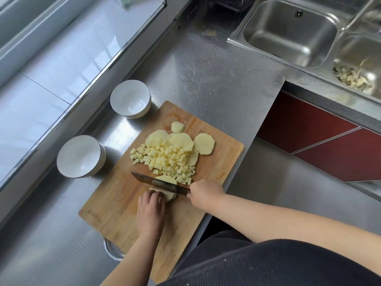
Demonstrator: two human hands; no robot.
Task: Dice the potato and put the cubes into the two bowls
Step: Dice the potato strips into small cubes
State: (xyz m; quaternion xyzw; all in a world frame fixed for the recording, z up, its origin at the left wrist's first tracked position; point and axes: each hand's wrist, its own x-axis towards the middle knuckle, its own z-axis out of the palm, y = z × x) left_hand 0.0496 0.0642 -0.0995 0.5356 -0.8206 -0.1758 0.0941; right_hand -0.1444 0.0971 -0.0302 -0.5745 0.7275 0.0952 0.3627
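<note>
A wooden cutting board (115, 205) lies on the steel counter. On it are a heap of potato cubes (169, 159) and several round potato slices (204, 143) behind the heap. My left hand (150, 215) presses its curled fingers on a stack of potato slices (170, 196) near the board's front. My right hand (206, 195) grips the handle of a cleaver (158, 183), whose blade stands across that stack. Two white bowls, the far one (130, 99) and the near one (80, 156), stand left of the board with nothing in them.
A steel double sink (288, 32) is at the back right, with potato peelings (352, 77) in its right basin. The counter edge drops off right of the board. A metal rim (111, 251) shows under the board's front corner.
</note>
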